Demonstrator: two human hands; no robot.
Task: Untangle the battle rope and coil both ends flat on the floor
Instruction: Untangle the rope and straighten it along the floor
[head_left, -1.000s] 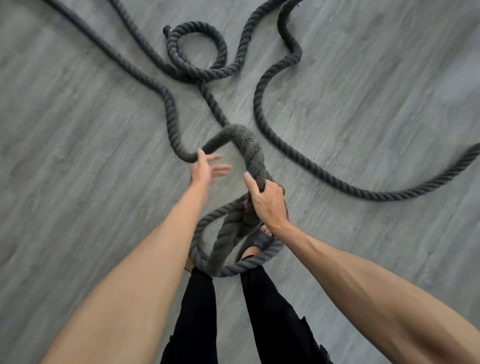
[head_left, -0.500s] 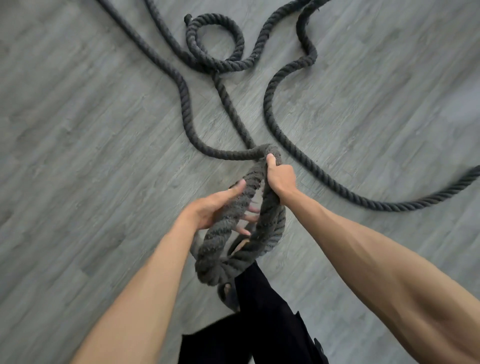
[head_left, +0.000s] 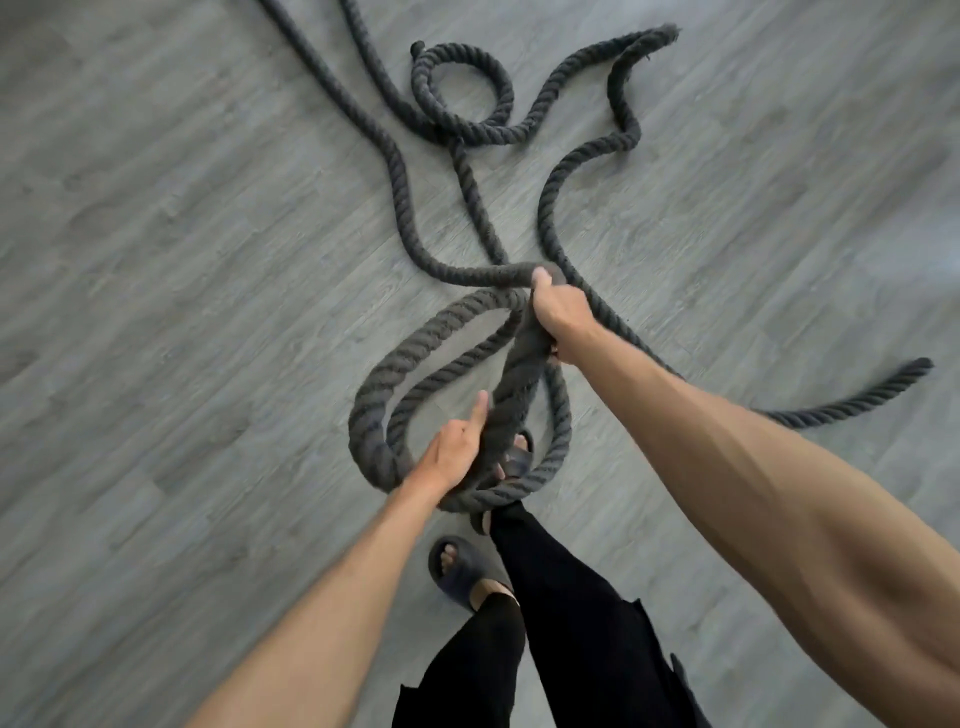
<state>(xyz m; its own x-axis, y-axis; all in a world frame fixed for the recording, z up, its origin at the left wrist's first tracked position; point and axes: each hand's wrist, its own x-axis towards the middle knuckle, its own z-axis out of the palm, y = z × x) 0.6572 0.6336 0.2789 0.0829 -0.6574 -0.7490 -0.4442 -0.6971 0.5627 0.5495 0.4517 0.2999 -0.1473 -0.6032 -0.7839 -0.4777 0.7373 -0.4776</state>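
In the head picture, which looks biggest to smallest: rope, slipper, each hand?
1. rope, by far.
2. left hand, right hand and slipper look about alike; the hands sit nearer the camera, so no ranking.

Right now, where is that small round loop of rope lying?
In the head view, the small round loop lies flat on the floor at top centre, well beyond the right hand gripping the rope.

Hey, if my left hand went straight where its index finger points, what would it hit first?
Likely a raised loop of the thick dark grey twisted rope just ahead, then the right hand; depth is unclear.
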